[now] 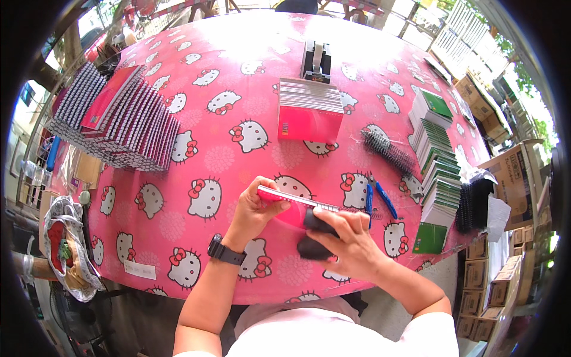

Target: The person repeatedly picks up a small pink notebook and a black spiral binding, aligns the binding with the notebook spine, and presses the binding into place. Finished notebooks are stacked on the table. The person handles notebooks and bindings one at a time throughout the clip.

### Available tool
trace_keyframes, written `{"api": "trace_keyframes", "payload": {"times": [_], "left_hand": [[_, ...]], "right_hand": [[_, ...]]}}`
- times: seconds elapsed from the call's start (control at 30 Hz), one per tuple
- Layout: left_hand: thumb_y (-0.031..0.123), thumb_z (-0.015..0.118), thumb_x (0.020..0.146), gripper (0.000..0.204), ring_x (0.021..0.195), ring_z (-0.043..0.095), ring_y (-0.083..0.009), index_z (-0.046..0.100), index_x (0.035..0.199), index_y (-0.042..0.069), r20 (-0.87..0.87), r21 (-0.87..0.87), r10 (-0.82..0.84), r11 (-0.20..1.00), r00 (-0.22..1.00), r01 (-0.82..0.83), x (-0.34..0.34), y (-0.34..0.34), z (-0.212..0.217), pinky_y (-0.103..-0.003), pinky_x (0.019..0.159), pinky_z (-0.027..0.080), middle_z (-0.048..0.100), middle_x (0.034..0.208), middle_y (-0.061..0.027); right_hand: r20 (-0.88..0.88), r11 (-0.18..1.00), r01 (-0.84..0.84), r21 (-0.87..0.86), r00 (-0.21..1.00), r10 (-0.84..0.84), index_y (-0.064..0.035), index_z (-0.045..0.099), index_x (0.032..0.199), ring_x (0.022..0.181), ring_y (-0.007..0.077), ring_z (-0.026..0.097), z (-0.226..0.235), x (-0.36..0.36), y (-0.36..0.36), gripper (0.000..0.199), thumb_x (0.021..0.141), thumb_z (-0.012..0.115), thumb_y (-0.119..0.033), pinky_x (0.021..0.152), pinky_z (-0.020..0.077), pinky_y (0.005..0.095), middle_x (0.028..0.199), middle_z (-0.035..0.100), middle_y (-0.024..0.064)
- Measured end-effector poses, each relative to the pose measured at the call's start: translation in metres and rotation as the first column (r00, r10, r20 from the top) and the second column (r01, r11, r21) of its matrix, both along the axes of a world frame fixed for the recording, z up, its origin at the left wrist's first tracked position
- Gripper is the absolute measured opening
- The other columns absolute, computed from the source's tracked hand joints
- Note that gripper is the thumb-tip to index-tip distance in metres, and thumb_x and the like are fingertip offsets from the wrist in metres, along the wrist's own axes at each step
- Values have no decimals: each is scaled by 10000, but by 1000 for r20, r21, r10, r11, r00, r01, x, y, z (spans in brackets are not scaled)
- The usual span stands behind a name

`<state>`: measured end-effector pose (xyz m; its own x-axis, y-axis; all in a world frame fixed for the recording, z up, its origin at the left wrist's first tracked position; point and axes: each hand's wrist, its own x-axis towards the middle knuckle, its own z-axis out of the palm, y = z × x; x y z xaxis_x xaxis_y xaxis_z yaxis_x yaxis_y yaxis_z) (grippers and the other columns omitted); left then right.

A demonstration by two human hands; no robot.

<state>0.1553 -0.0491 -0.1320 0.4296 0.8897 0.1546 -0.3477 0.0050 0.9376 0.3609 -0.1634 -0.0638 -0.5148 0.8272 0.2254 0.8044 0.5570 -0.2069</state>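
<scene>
A thin red-pink notebook (288,214) is raised above the table in front of me, with a row of binding along its upper edge. My left hand (256,208) grips its left end, thumb on the cover and fingers behind. At the other end, my right hand (354,241) has its fingers bent over the binding edge. A black rounded thing (315,247) shows in two lobes beside and under those fingers; its kind I cannot make out. To the right of that hand lie blue-handled tools (385,199), with a loose coil near them.
A pink cartoon-cat cloth (220,160) covers the table. Spiral-bound notebooks (119,128) are piled at left. Ahead, a red-covered stack (310,116) stands before a black tape dispenser (316,62). Black coils (386,152) and green-covered booklets (437,172) are at right, with cardboard boxes (508,184) beyond.
</scene>
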Motion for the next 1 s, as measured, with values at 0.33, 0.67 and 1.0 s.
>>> {"api": "trace_keyframes", "payload": {"times": [0.33,0.67,1.0], "left_hand": [[-45,820,650,396,809,548,-60,520,868,97,-15,87,-99,991,995,100,-4,4,-6,-226,718,489,554,847,32],[-74,807,641,398,871,557,-121,518,849,104,52,3,-256,967,965,256,-3,2,-2,-279,789,487,560,834,12],[-36,788,696,401,923,533,-127,496,926,113,119,116,-162,982,980,149,-4,6,-1,-291,808,485,537,932,-4]], "right_hand": [[-791,753,-378,-538,536,-296,-64,686,1070,1174,305,496,14,54,36,568,657,800,-438,1004,334,422,1184,582,201],[-781,758,-252,-602,382,-493,31,695,941,1035,206,575,-27,53,52,428,787,709,-368,906,423,329,1168,589,165],[-758,558,-518,-649,377,-532,46,511,1253,1088,181,558,-40,41,52,835,721,706,-568,967,397,315,1185,579,138]]}}
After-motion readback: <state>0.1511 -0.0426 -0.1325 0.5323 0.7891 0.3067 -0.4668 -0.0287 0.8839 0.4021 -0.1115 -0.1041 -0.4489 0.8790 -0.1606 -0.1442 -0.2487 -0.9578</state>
